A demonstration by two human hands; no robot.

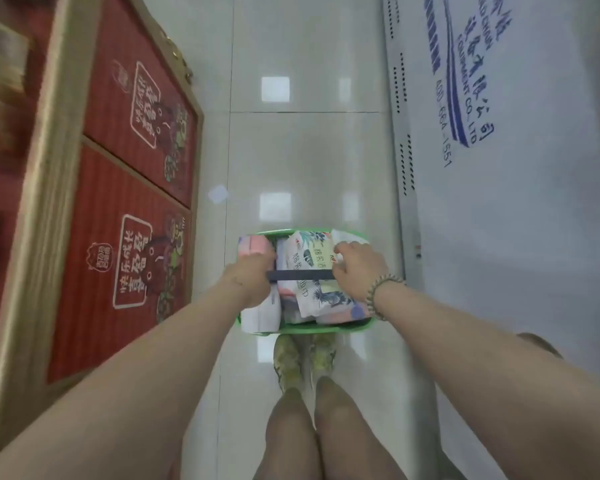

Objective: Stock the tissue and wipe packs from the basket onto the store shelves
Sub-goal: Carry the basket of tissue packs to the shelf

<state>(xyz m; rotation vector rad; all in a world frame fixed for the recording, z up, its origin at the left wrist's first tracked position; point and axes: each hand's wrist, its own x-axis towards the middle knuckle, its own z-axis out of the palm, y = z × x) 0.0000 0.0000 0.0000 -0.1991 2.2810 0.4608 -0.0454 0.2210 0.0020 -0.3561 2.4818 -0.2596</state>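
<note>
Green basket (326, 328) low over pale floor tiles (302, 150), just ahead of patterned shoes (288, 362); crammed with soft packs (312, 258), white with leaf prints, pink at far left corner; left hand (253, 275) curled around dark handle bar (302, 275); right hand (357, 265) clenched at bar's other end, fingers against a leaf-print pack.

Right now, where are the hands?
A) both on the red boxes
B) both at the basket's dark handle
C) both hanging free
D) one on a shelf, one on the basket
B: the left hand and right hand sit at either end of the dark handle over the green basket.
</note>
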